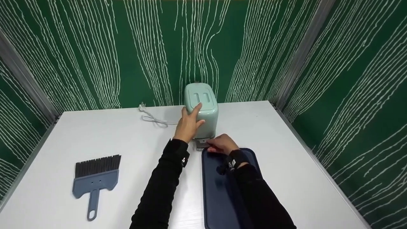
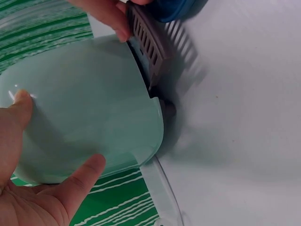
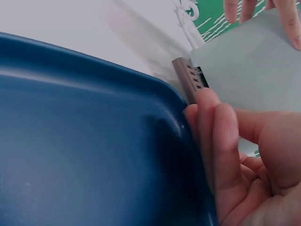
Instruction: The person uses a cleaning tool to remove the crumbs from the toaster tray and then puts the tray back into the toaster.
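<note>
A mint-green, toaster-like appliance (image 1: 203, 119) with two long recesses on top stands at the back of the white table. My left hand (image 1: 188, 125) rests on its near left corner with fingers spread; in the left wrist view, its fingertips touch the smooth green shell (image 2: 89, 108). At the appliance's base, a grey slotted tray (image 2: 149, 40) sticks out a little. My right hand (image 1: 222, 143) pinches this tray at its right end, just above the far edge of a dark blue rectangular tray (image 1: 213, 190). The right wrist view shows the slotted tray (image 3: 186, 77) partly behind my fingers.
A blue-grey hand brush (image 1: 95, 183) with dark bristles lies at the left. A white cord (image 1: 155, 120) with a plug lies coiled left of the appliance. Green walls with white streaks rise behind and at both sides of the table (image 1: 143, 190).
</note>
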{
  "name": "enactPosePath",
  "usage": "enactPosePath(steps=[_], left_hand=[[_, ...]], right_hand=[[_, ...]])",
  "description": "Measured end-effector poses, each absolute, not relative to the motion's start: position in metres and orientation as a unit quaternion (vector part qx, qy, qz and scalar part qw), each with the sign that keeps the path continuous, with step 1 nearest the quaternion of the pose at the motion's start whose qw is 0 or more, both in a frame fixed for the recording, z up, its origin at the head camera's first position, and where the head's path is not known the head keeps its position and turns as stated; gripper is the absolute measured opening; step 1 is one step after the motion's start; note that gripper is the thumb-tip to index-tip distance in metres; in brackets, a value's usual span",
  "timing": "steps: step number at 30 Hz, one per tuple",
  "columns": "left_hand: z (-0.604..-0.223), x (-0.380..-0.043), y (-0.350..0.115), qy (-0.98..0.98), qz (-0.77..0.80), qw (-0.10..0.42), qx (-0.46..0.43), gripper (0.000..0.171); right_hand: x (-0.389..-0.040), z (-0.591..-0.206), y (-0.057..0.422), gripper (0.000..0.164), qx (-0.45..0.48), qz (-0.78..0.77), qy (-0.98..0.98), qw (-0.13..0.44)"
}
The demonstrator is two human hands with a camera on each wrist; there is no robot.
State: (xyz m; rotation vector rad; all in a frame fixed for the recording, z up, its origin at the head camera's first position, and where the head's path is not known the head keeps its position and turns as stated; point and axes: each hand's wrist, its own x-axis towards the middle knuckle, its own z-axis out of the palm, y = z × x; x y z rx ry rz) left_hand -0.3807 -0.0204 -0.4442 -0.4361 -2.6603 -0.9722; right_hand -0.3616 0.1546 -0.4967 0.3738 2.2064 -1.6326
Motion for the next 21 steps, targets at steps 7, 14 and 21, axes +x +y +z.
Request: enactPosePath(steps=[7, 14, 21], left_hand=[[-0.4439, -0.38, -0.0219, -0.921, -0.334, 0.134, -0.15, 0.068], [-0.4436, -0.3775, -0.0225, -0.918, -0.328, 0.154, -0.162, 0.067], [-0.4444, -0.3769, -0.0217, -0.912, -0.34, 0.161, -0.162, 0.067]], right_hand=[[-0.36, -0.4955, 0.15, 0.02, 0.128, -0.552, 0.806, 0.174], [-0.3565, -0.493, 0.1502, 0.023, 0.125, -0.555, 0.805, 0.169], [-0.3537, -0.4947, 0.1517, 0.024, 0.122, -0.544, 0.814, 0.164]])
